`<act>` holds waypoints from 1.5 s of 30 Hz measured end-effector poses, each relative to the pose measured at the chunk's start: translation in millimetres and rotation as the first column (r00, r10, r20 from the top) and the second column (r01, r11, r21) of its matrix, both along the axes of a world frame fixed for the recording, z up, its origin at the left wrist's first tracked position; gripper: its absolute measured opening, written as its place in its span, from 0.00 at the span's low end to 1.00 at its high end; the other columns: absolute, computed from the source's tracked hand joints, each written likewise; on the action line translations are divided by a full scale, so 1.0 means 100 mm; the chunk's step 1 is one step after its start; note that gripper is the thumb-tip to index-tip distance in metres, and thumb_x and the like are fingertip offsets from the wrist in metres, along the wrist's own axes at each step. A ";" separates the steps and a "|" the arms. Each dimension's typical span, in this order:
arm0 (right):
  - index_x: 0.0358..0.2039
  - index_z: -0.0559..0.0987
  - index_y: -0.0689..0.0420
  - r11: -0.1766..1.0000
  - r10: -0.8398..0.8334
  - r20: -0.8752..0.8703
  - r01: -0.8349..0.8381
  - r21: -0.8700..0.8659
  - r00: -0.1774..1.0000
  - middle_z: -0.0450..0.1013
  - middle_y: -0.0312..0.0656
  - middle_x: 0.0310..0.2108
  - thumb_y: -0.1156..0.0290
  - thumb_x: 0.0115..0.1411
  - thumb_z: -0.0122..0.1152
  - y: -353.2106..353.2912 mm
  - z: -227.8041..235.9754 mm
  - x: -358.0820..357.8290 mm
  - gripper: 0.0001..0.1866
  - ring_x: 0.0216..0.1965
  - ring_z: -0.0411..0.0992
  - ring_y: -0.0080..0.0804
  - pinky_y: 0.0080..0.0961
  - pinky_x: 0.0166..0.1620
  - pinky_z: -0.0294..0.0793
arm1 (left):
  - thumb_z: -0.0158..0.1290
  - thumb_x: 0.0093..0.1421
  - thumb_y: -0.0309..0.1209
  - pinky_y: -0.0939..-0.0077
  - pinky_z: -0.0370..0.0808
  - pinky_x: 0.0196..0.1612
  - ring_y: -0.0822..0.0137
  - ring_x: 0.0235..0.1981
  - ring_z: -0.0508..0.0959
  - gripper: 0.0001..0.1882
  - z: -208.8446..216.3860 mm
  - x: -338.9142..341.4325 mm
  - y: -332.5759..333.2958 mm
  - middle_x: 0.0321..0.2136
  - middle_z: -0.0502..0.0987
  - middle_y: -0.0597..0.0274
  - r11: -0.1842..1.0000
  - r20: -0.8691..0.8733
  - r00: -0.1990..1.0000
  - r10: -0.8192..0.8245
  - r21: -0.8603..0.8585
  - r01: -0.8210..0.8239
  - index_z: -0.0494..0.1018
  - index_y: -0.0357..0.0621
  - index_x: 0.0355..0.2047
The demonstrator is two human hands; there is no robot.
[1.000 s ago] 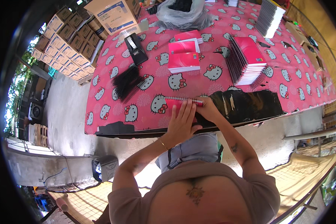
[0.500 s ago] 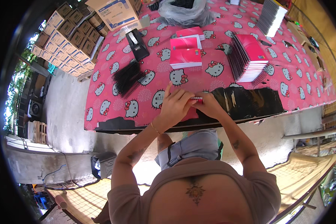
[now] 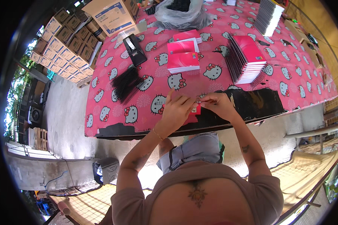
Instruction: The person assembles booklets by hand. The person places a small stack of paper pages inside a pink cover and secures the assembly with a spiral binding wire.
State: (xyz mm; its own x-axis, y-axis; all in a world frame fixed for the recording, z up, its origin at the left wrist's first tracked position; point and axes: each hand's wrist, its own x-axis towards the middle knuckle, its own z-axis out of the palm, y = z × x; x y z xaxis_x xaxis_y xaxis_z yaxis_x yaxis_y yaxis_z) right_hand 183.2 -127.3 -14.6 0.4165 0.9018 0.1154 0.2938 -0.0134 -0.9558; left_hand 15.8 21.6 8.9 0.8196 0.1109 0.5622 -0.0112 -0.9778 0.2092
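At the table's near edge my left hand (image 3: 175, 113) is closed on a small pink-red notebook (image 3: 197, 109), its index finger pointing up. Most of the notebook is hidden under that hand. My right hand (image 3: 220, 106) pinches at the notebook's upper edge with thumb and fingertips; the detail there is too small to make out. Beyond my hands lie pink-covered notebook stacks (image 3: 182, 62) with white pages. Black spiral binding coils (image 3: 126, 84) form a loose pile to the left. On the right stands a tall stack of spiral-bound pink notebooks (image 3: 251, 50).
A pink cartoon-cat cloth (image 3: 154, 123) covers the table, torn to black near the front. Behind the coils sits a long black desktop tool (image 3: 135, 50). A clear plastic bag (image 3: 182, 17), an open carton (image 3: 112, 17) and another notebook stack (image 3: 267, 18) stand farther back. Stacked cartons (image 3: 69, 47) rise at left.
My right hand has moved slightly right and its fingers have shifted to a pinch at the notebook's edge. More of the red cover shows between my hands. The view has shifted slightly.
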 end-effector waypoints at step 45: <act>0.52 0.79 0.62 0.655 -0.752 0.541 0.525 0.544 0.377 0.75 0.48 0.41 0.61 0.59 0.68 -0.60 1.24 1.81 0.24 0.40 0.76 0.45 0.36 0.44 0.75 | 0.54 0.61 0.41 0.44 0.65 0.55 0.53 0.41 0.81 0.15 0.83 3.22 0.13 0.37 0.82 0.57 0.908 0.081 0.980 -0.180 -0.370 0.198 0.82 0.51 0.43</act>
State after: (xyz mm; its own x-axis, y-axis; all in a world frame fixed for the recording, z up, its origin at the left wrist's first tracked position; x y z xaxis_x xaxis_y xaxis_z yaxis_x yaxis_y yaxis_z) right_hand 363.7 -187.6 108.9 0.5425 0.2863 0.7898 0.8330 -0.3047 -0.4617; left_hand 337.7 34.7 91.7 0.8212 0.1658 0.5460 -0.2058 -0.8064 0.5544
